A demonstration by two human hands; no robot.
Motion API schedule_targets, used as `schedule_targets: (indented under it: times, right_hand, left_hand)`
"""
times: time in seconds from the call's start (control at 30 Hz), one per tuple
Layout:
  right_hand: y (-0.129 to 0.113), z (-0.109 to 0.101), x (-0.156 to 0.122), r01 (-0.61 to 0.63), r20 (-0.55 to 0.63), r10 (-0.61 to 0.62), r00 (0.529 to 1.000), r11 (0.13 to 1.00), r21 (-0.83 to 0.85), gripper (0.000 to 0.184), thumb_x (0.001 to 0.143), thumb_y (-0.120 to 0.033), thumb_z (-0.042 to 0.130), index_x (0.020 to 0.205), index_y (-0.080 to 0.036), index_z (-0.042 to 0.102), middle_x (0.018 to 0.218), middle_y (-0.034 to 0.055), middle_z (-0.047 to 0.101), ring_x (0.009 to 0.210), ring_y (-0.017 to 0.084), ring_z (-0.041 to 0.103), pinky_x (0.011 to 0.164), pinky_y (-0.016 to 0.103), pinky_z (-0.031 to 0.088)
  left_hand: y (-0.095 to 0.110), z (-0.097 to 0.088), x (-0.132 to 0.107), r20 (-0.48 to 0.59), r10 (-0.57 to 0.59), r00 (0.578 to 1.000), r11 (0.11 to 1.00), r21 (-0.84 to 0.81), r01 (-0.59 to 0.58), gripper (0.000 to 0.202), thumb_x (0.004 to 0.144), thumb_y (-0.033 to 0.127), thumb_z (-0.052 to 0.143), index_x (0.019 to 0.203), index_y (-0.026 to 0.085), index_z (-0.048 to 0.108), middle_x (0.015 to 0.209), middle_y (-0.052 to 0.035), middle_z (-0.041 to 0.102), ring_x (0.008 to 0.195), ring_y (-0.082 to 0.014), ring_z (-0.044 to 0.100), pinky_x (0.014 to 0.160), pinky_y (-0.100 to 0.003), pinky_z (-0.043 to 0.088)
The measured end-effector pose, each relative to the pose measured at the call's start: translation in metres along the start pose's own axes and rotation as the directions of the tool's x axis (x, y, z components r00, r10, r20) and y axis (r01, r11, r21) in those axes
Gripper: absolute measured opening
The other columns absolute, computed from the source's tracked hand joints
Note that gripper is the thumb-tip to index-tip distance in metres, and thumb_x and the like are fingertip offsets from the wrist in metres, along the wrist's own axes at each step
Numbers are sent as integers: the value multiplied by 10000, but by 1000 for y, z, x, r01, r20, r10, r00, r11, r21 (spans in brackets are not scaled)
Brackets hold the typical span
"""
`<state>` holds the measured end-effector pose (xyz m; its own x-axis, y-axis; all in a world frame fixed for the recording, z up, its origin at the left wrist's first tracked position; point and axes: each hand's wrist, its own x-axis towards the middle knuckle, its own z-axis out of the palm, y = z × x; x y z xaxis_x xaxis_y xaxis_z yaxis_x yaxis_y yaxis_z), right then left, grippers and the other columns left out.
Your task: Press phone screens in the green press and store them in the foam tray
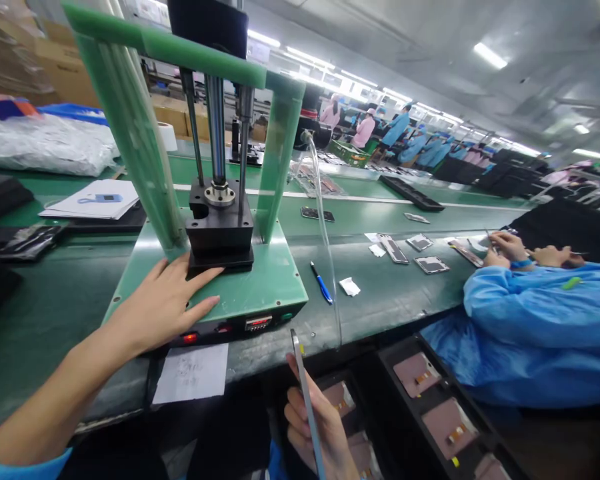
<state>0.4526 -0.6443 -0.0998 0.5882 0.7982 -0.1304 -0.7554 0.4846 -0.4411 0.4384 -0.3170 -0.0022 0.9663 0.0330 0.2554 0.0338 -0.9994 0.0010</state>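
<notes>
My left hand (173,300) rests on the green base (260,287) of a bench press, fingers spread. Its fingertips are at the lower edge of the press's black block (220,243), and nothing shows in its grasp. Below the front of the press, my right hand (315,420) is closed around a thin phone-sized panel (306,400), held upright and seen edge-on, so its faces are hidden. On the press front are a lit red switch (190,338) and a small digital display (259,323).
A blue pen (321,283), a crumpled white scrap (349,287) and a clear hose (320,193) are right of the press. Phone parts (432,265) lie farther along the bench. Black trays (405,373) of panels sit below the edge. A co-worker's blue sleeve (530,313) is at right.
</notes>
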Motion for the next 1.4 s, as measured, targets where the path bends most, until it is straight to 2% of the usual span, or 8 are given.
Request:
schedule_targets:
  times: [0.1,0.3,0.43,0.53,0.77,0.93,1.1,1.4]
  right_hand:
    - [-2,3,1,-5,-9,5,1000,1000,20,267,855,-298,787,1108,-242,721,629,-77,325,471,60,179,366,104,252]
    - [-6,-1,-3,-1,8,0,1000,998,56,330,764,-233,790,1088,-202,740,645,-70,332,496,63,214,391,109,296]
    - [-10,3,-6,-9,0,9,1000,1000,-10,527,771,-259,804,1280,-206,680,643,-72,355,483,58,177,389,110,267]
    - [-12,7,-8,-25,-3,25,1000,998,-65,592,781,-298,822,1339,-210,646,622,-73,366,480,58,165,404,116,264]
    - [-10,-3,-11,-37,-54,29,998,988,-152,606,734,-373,896,1273,-200,680,644,-60,395,488,56,203,383,124,244]
    - [-7,-11,-12,-39,-69,29,997,987,-154,528,721,-391,913,1182,-213,723,637,-65,373,483,46,212,384,116,238]
    - [-6,-10,-10,-59,-72,48,996,987,-150,600,711,-396,918,1240,-210,705,630,-57,426,483,52,228,381,116,254]
    - [-5,-16,-6,-49,-37,45,998,991,-128,588,711,-385,909,1223,-179,705,621,-59,417,460,52,218,353,122,241]
  left_hand:
    - [1,-1,0,18,-25,1000,999,-19,26,728,954,665,252,1433,204,548,1409,-203,548,1359,-400,454,1100,-570,351]
    - [1,-2,0,26,-43,999,997,-61,44,684,951,655,298,1436,237,539,1488,-156,504,1390,-374,430,1118,-554,340]
    - [1,-2,0,37,-49,998,998,-40,51,690,953,655,299,1438,227,538,1509,-174,476,1401,-374,422,1135,-557,324]
    - [3,-4,0,56,-57,997,998,-31,59,678,959,645,301,1437,228,539,1506,-181,476,1402,-374,424,1140,-563,319]
    - [6,-8,-1,36,-61,998,996,-65,63,620,965,604,356,1440,246,530,1532,-160,453,1423,-353,401,1159,-572,296]
    - [9,-11,-1,42,-53,998,996,-75,56,605,968,580,375,1438,234,535,1504,-191,472,1403,-357,427,1147,-579,312]
    - [9,-12,-2,35,-53,998,995,-78,56,600,968,572,379,1443,237,529,1516,-189,457,1405,-362,424,1141,-584,314]
    - [4,-6,-2,9,-33,999,998,-56,34,659,956,640,337,1441,240,534,1499,-193,473,1392,-379,436,1118,-577,343]
